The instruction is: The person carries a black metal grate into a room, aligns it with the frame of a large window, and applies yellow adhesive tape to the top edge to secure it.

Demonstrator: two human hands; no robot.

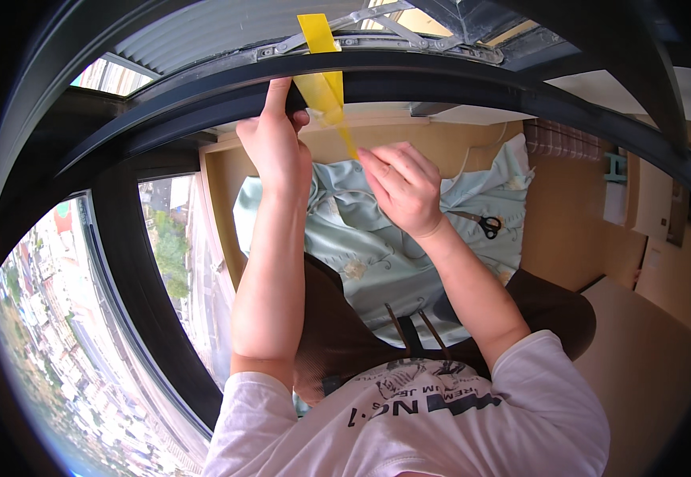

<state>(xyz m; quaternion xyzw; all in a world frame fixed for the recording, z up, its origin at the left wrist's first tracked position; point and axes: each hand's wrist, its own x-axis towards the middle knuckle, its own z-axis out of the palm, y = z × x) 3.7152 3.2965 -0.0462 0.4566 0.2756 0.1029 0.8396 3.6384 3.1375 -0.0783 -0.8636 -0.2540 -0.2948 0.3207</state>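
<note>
A yellow strip (319, 34), which looks like tape, lies across the dark window frame (202, 101) at the top of the view. Its lower part hangs on my side, partly see-through, and narrows to a twisted end. My right hand (405, 184) pinches that end between thumb and fingers, pulled down and to the right. Left of the strip, my left hand (278, 147) is raised with the index finger stretched up against the frame's underside. A second fingertip shows apart from it beside the strip; the other fingers are hidden. I see nothing held in this hand.
A metal hinge arm (377, 40) runs along the frame's outer side. Below my hands, pale green flowered cloth (353, 262) covers a wooden sill, with black-handled scissors (489, 226) on it. Windows at left look far down on buildings. A teal object (616, 168) stands right.
</note>
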